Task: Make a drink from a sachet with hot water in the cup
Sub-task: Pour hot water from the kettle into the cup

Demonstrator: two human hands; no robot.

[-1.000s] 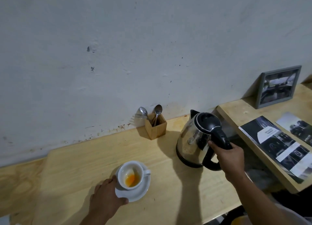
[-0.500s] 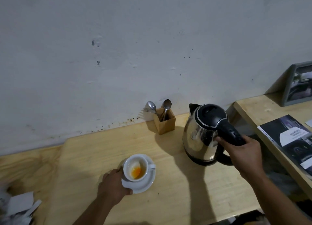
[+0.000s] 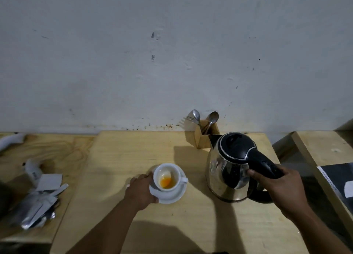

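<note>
Kettle [image 3: 229, 169] handle under right hand [image 3: 280, 189]

A scuffed, grey-white wall [image 3: 172, 53] rises behind a pale plywood surface [image 3: 118, 154]; dim light, possibly from overhead, casts soft shadows.

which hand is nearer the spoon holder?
Right. The right hand grips the kettle handle, just in front of the holder; the left hand steadies the saucer, farther left.

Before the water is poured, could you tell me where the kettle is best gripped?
By its black handle, approached from the right: the handle juts that way while the spout faces away from it, and the bare steel body of the kettle may be hot. The right hand is already wrapped there.
</note>
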